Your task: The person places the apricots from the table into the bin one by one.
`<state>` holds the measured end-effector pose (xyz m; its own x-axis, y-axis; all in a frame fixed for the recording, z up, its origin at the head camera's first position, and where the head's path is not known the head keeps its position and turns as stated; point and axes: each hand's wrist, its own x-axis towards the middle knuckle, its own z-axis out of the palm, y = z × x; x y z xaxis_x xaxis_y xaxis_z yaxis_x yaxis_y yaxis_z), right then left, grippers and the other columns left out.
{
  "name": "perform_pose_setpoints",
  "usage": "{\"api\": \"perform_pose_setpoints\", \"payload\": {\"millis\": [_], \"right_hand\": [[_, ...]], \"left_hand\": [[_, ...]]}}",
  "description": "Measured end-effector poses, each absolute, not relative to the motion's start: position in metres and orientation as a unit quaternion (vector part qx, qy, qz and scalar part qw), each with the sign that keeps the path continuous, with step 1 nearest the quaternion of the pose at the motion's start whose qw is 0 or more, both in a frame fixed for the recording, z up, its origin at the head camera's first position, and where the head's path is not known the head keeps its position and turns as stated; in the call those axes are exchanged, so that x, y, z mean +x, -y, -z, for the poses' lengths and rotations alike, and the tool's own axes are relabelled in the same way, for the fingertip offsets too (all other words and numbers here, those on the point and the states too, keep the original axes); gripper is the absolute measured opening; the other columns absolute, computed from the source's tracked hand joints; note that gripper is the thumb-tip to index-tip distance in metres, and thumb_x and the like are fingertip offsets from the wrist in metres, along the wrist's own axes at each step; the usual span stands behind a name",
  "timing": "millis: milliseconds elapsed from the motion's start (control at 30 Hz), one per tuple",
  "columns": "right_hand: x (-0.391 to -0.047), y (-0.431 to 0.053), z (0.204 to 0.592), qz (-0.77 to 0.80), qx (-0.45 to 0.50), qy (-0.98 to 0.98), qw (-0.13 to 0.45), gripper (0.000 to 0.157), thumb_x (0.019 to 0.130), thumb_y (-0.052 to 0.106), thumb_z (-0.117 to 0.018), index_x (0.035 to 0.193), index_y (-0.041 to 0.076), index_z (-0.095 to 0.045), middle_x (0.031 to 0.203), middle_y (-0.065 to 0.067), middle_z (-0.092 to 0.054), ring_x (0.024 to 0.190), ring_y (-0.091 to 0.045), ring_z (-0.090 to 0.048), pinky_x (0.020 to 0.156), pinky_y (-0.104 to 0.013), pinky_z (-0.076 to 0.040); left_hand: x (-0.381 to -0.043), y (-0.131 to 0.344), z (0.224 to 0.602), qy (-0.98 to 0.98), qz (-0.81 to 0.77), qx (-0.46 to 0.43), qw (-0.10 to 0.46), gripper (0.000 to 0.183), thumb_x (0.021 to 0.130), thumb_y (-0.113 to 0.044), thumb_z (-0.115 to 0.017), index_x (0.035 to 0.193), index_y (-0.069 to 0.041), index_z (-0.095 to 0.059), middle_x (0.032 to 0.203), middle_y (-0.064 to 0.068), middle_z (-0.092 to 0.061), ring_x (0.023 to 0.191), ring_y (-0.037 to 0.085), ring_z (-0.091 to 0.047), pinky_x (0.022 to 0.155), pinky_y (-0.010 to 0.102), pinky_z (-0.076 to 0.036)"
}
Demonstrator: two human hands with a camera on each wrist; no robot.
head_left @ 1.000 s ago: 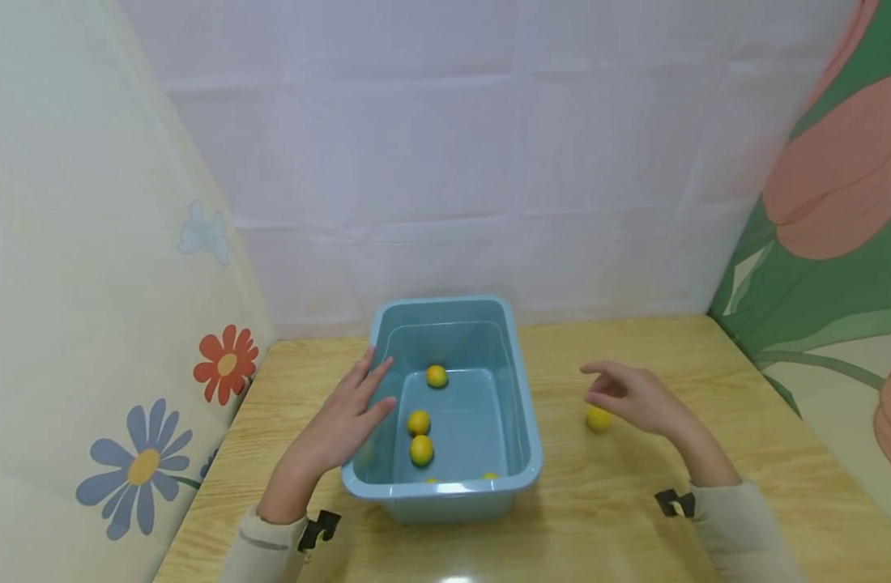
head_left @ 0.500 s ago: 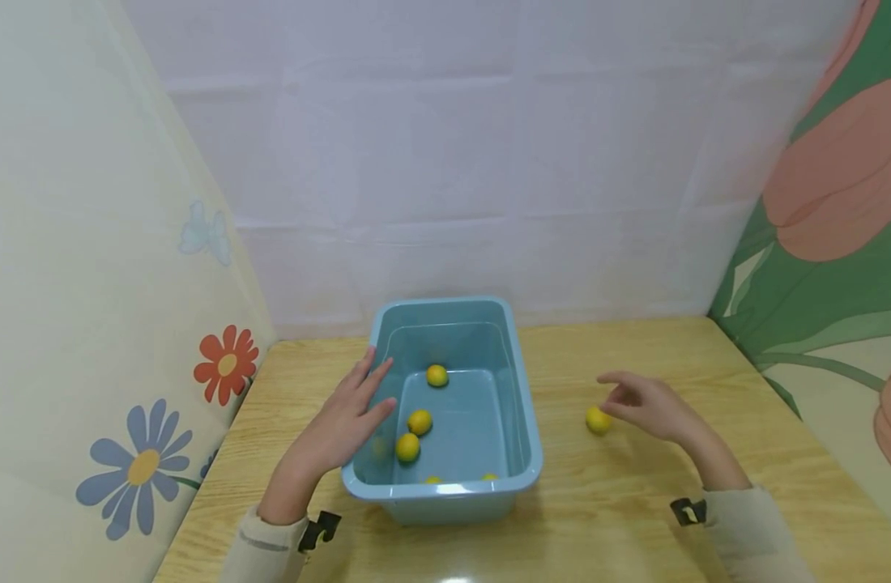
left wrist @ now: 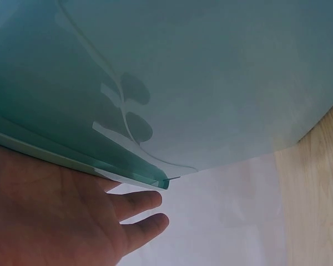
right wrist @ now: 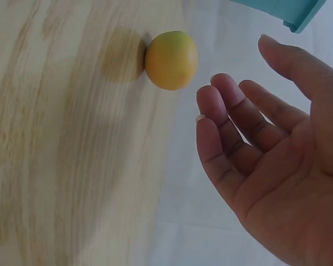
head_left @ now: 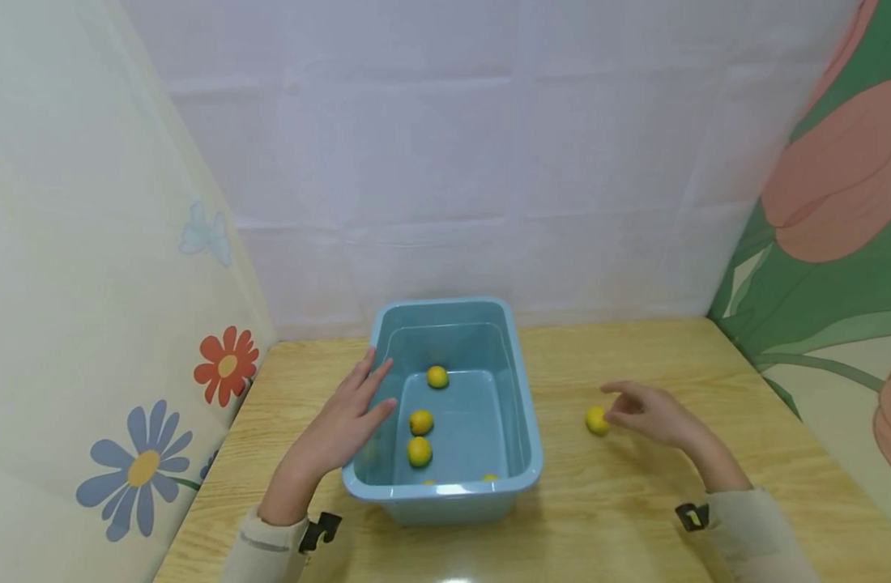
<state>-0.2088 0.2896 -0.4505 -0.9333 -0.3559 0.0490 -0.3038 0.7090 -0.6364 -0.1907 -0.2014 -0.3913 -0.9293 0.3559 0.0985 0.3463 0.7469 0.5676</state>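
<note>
A light blue plastic bin stands on the wooden table, with several small yellow fruits lying on its floor. My left hand rests on the bin's left rim, its fingers spread and mostly straight. In the left wrist view the palm lies against the outside of the rim. To the right of the bin, one round yellow-orange fruit with a greenish top sits on the tabletop. Just beside it hovers my right hand, fingers loosely bent and thumb apart. The right wrist view shows a gap between the fingertips and that fruit.
The wooden table spreads around the bin. White cloth hangs behind it. Flower-printed panels flank both sides: a pale left panel and a green and pink right panel.
My right hand has shifted right and slightly toward me, staying close to the table fruit. Inside the bin, one near fruit rolled left and then back. The left hand stays put.
</note>
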Motion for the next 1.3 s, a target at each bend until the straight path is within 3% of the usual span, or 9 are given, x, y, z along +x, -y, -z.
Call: {"api": "perform_pose_setpoints", "payload": {"millis": [400,867,1300], "right_hand": [[-0.209,-0.287,0.46,0.331,-0.158,-0.928,0.069,0.054,0.093,0.025,-0.074,0.137,-0.003,-0.057,0.097,-0.002,-0.07,0.089,-0.016,-0.063,0.076,-0.036,-0.052],[-0.21,-0.287,0.466,0.334,-0.144,-0.927,0.094,0.056,0.091,0.022,-0.076,0.136,-0.005,-0.056,0.097,-0.005,-0.069,0.086,-0.017,-0.063,0.074,-0.035,-0.052],[-0.216,-0.283,0.472,0.31,-0.144,-0.934,0.102,0.043,0.089,0.017,-0.077,0.126,-0.002,-0.063,0.095,-0.005,-0.068,0.084,-0.017,-0.061,0.071,-0.036,-0.052]], "left_hand": [[-0.19,0.201,0.39,-0.935,-0.302,0.182,0.013,0.068,0.106,-0.047,-0.045,0.162,-0.015,-0.025,0.171,0.011,-0.003,0.154,0.045,-0.009,0.11,0.077,-0.021],[-0.19,0.201,0.389,-0.936,-0.299,0.186,0.009,0.067,0.107,-0.045,-0.044,0.162,-0.012,-0.025,0.171,0.012,-0.004,0.154,0.045,-0.01,0.111,0.076,-0.02],[-0.189,0.201,0.389,-0.936,-0.301,0.184,0.011,0.069,0.107,-0.047,-0.044,0.162,-0.012,-0.025,0.171,0.012,-0.004,0.154,0.045,-0.01,0.111,0.076,-0.021]]}}
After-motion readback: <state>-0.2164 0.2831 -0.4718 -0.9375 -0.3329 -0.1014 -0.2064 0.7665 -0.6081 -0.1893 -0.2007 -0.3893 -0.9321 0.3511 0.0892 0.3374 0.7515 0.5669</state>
